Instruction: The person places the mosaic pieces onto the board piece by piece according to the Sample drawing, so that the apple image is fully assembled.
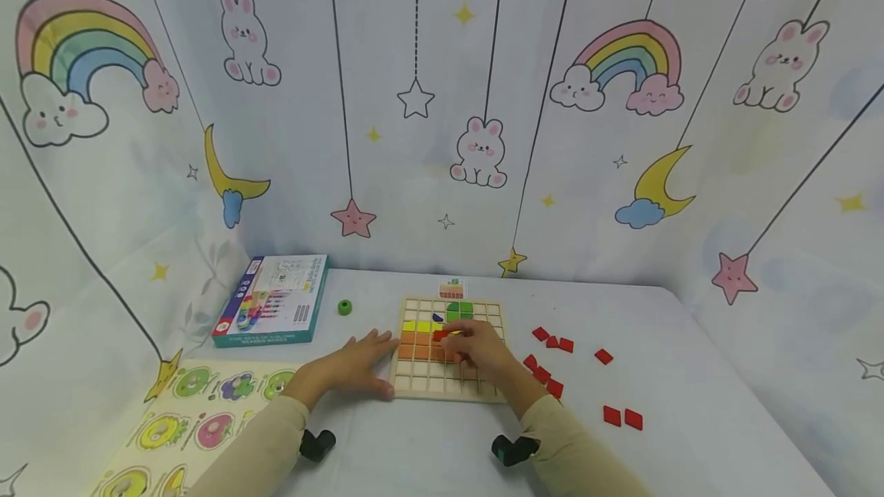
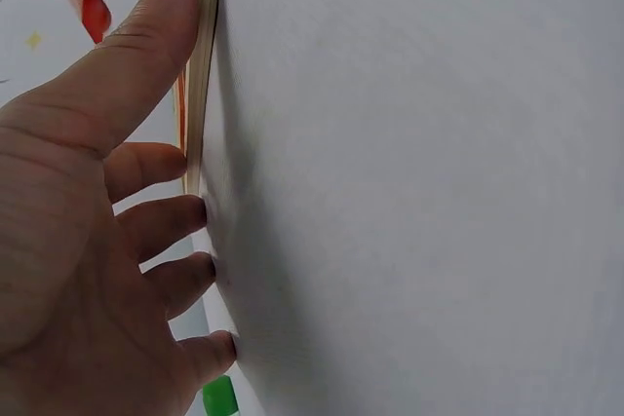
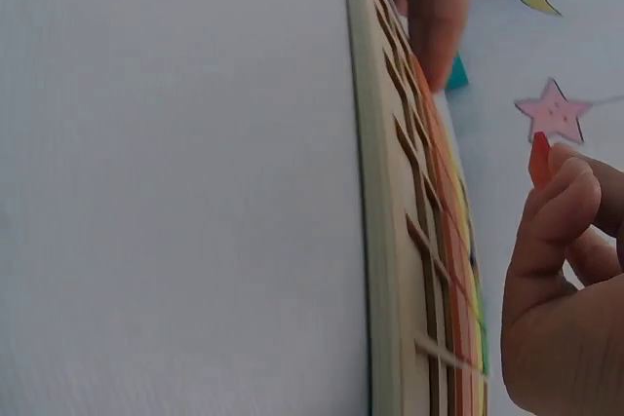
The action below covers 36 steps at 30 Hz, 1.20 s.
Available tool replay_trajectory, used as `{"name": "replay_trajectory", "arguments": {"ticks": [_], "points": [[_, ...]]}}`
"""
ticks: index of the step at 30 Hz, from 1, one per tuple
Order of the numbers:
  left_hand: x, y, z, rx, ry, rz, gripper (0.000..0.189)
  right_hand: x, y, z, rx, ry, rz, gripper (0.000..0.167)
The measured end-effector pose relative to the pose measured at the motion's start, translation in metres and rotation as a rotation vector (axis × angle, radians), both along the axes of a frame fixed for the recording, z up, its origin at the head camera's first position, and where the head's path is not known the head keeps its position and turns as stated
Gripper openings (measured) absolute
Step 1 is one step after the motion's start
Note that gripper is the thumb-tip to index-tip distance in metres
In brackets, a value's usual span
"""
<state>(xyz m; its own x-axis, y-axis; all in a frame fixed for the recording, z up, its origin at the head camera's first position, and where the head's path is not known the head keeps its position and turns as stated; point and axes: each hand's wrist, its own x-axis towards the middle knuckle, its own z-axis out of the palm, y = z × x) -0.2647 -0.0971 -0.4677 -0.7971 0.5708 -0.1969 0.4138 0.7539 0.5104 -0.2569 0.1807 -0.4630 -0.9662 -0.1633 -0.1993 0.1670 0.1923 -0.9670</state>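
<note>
We look to be partway through filling the wooden grid board [image 1: 430,396], which lies flat on the tabletop [image 1: 414,451]. Done so far: orange tiles [image 1: 414,351] sit across the middle rows, yellow tiles [image 1: 410,326] behind them, green tiles [image 1: 460,311] near the back edge, and a small dark blue piece [image 1: 438,318] beside the green. The front compartments and several at the back left are bare; what our right hand [image 1: 481,350] covers we cannot tell. That hand's thumb and fingers are clamped on a red tile [image 3: 539,161], raised above the board and apart from it. Our left hand [image 1: 357,366] rests at the board's left edge, fingers spread apart, thumb against the side. We judge that red is what remains: loose red tiles [image 1: 604,357] lie scattered to the board's right. A picture card [image 1: 453,288] stands just behind the board, its print too small to read.
</note>
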Motion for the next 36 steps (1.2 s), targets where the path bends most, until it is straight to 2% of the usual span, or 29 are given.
{"name": "replay_trajectory", "arguments": {"ticks": [4,6,10,16,20,23,28,30,32,36], "points": [[0.001,0.001,0.001,0.004,-0.017,0.011,0.094,0.010,-0.033,-0.004,0.187,0.048,0.088,0.031],[0.001,0.002,0.001,-0.001,-0.011,0.009,0.095,0.014,-0.045,-0.006,0.313,0.108,0.115,0.026],[0.001,0.005,0.004,-0.014,0.011,-0.002,0.094,0.016,-0.059,-0.008,0.479,0.208,0.145,0.020],[-0.001,0.008,0.009,-0.039,0.030,-0.020,0.095,0.017,-0.065,-0.007,0.621,0.269,0.147,0.024],[-0.004,0.012,0.012,-0.059,0.040,-0.037,0.096,0.019,-0.056,-0.002,0.606,0.254,0.144,0.032],[-0.007,0.015,0.013,-0.084,0.042,-0.045,0.097,0.020,-0.031,0.008,0.514,0.246,0.101,0.035],[-0.010,0.019,0.011,-0.124,0.035,-0.048,0.101,0.017,0.036,0.028,0.287,0.219,-0.044,0.038],[-0.011,0.019,0.011,-0.129,0.030,-0.044,0.102,0.016,0.066,0.034,0.221,0.179,-0.109,0.040],[-0.011,0.018,0.011,-0.135,0.023,-0.041,0.103,0.016,0.098,0.037,0.200,0.148,-0.180,0.041],[-0.011,0.017,0.013,-0.141,0.020,-0.032,0.102,0.018,0.154,0.038,0.250,0.113,-0.284,0.043]]}}
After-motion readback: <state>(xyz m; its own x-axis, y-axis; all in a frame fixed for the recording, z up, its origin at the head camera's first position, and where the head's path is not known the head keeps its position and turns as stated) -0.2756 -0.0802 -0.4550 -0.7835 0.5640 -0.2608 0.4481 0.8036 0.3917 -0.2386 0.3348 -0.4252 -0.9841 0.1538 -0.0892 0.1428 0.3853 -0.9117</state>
